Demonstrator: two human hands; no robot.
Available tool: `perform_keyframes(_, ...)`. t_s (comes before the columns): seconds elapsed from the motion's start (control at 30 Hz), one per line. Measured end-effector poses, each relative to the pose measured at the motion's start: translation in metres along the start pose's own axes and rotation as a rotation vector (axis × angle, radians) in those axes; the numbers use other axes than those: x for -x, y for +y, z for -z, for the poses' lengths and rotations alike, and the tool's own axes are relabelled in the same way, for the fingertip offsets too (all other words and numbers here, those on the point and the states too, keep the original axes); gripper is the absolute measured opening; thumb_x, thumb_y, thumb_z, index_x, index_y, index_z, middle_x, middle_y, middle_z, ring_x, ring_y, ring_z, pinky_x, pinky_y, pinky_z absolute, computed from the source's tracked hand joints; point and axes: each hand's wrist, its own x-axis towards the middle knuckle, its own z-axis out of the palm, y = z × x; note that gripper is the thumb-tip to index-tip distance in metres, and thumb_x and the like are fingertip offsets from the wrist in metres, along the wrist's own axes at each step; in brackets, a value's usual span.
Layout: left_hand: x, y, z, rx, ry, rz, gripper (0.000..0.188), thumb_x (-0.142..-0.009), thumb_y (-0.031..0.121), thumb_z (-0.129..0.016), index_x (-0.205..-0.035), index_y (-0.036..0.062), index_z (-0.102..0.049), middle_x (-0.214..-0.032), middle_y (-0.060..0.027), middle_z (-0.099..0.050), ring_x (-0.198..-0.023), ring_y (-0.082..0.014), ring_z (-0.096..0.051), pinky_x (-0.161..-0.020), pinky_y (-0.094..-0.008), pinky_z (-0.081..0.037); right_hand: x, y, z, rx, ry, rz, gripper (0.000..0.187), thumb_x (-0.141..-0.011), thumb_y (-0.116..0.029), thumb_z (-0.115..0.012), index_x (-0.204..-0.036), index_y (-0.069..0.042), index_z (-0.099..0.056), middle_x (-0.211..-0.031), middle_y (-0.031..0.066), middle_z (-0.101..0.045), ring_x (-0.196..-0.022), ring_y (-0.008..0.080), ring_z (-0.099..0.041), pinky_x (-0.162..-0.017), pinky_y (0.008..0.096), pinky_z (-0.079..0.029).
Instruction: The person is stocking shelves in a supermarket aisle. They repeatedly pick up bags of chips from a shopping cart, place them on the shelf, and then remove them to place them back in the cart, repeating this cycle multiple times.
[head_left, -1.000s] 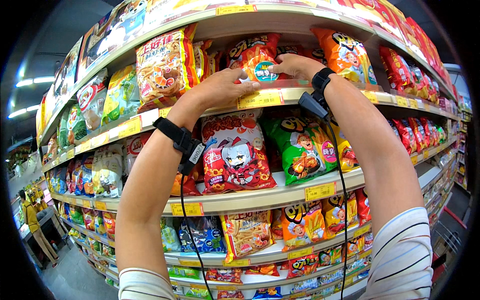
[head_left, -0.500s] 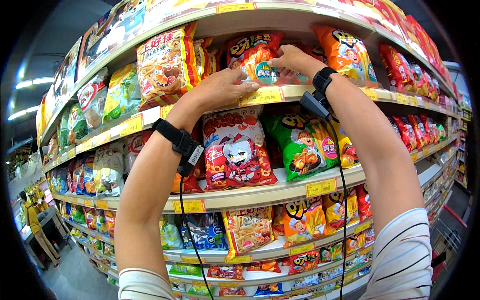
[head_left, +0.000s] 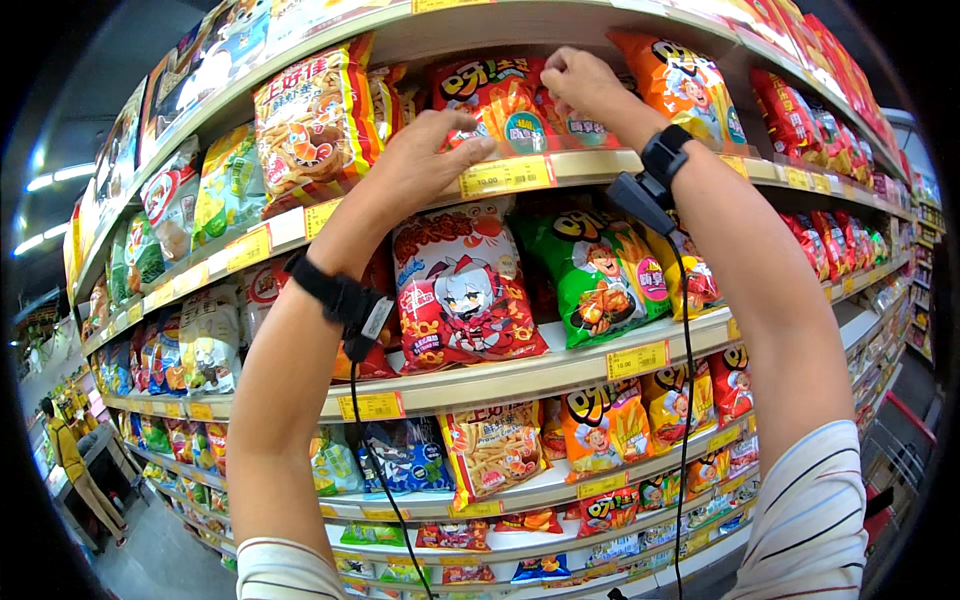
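Two red bags of potato snacks stand side by side on the upper shelf: the left red bag shows its whole front, and the right red bag is partly covered by my arm. My left hand is open in front of the left bag's lower left side, thumb and fingers apart, holding nothing. At the top between both bags, my right hand has its fingers curled together in a pinch. Whether a bag edge is between those fingertips is hidden. Black straps with small devices and cables circle both wrists.
A big yellow-and-red snack bag stands left of my hands, an orange bag right. The shelf edge runs below them. On the shelf underneath are a white-and-red bag and a green bag. A person stands far left.
My right hand has risen from the shelf front to the bags' top. The right red bag now shows more. My left hand has drawn slightly left, away from the left bag.
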Motion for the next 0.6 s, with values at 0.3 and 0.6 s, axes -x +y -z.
perform_keyframes(0.3,0.098,0.094,-0.013,0.347,-0.198,-0.3,0.041,-0.095,0.028,-0.068,-0.125,0.0015,-0.06,-0.125,-0.0155,-0.061,-0.12,-0.0298,-0.058,-0.104,-0.0393,-0.045,0.154,-0.068,0.069,-0.301,-0.167,0.093,0.023,-0.101,-0.022,-0.054,-0.114,-0.003,-0.058,-0.08,0.002,-0.063,-0.064,0.0074,-0.061,-0.057,0.023,-0.05)
perform_keyframes(0.6,0.153,0.157,-0.04,0.493,-0.605,-0.315,0.049,-0.094,0.035,-0.071,-0.129,0.0027,-0.057,-0.132,-0.0186,-0.057,-0.125,-0.0355,-0.055,-0.107,-0.0435,-0.042,0.316,-0.065,0.092,-0.606,-0.454,-0.326,0.019,-0.098,-0.008,-0.055,-0.114,0.001,-0.055,-0.074,0.0022,-0.061,-0.067,0.0073,-0.059,-0.061,0.0263,-0.049)
